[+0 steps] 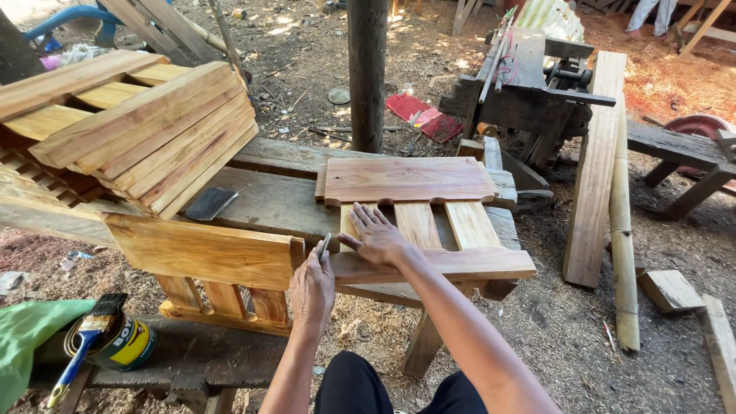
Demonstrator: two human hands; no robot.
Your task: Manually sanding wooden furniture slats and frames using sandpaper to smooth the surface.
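My right hand (377,236) lies flat, fingers spread and released, on the slatted wooden panel (418,215) that rests on the grey, weathered tabletop (268,201) in an open-air woodworking yard. My left hand (310,290) is closed, its fingers grasping a thin metal tool (325,246), its grey tip pointing up at the panel's near rail; I cannot tell exactly what kind of tool it is.

The panel is fresh reddish-tan wood with a visible grain: a broad top board with shaped corners, three flat slats below it, and a straight bottom rail that juts past the tabletop's near edge. That overhang is, in my judgement, the weak spot: if I press too hard there, the panel could tip or slide. The tool's point sits close to my right thumb, so a slip along the smooth rail could nick it or scratch the clean surface.

Just left, touching the tabletop, a finished chair frame (201,253) of the same yellow-brown wood leans with stacked slatted pieces (138,126) above it. A dark metal blade (209,203) lies on the tabletop between them and the panel. Lower left, a paintbrush (86,337) with a blue handle rests across a yellow tin (126,343) on a dark bench, beside green cloth (27,333). Sawdust and offcuts cover the ground (567,337), and a loose plank (596,169) leans against a bench at right.
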